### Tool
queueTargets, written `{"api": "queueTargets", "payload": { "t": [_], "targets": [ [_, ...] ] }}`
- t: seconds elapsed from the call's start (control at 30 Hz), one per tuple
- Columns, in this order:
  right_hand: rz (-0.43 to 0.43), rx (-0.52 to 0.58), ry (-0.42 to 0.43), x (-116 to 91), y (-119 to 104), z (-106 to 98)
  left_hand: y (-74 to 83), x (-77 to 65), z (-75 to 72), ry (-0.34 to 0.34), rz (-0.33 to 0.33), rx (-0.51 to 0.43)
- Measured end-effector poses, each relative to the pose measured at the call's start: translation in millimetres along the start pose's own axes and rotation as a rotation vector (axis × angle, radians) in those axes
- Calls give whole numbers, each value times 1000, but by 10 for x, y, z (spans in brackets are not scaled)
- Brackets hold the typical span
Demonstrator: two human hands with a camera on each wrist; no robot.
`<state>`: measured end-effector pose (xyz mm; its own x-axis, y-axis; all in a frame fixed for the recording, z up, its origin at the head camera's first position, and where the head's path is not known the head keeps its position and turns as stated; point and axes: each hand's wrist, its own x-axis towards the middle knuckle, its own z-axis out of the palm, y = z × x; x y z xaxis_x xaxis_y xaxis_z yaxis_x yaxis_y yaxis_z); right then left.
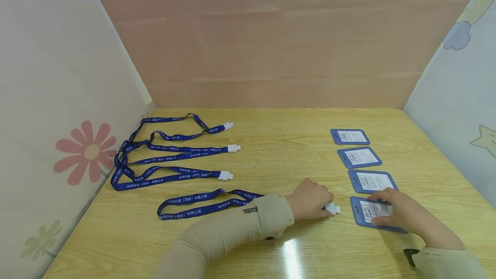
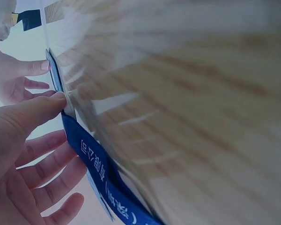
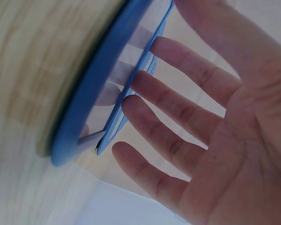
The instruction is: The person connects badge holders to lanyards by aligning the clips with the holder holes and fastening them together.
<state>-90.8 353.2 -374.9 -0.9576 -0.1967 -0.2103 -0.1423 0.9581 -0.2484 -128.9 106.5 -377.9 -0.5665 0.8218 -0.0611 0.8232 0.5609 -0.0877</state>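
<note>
Pinching one of four lanyards (image 1: 186, 214), four badges (image 1: 362, 214)

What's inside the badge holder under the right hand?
A white insert printed "ID/IC CARD" shows in the badge holder; the right hand covers part of it, so what's there can't be seen.

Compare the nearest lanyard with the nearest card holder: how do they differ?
The nearest lanyard is a long loop; the nearest card holder is a flat rectangle. The lanyard ends in a white clip; the card holder has a slot. The left hand pinches the lanyard; the right hand partly covers the card holder. Both show blue and printing.
</note>
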Motion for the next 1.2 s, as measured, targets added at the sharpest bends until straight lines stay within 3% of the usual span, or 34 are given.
{"api": "queueTargets", "payload": {
  "t": [0.93,1.2],
  "targets": [
    [3,10,-7,11,25,12,81,114,17,-18,-3,12],
    [1,20,-8,19,27,6,112,129,13,5,8,29]
  ]
}}
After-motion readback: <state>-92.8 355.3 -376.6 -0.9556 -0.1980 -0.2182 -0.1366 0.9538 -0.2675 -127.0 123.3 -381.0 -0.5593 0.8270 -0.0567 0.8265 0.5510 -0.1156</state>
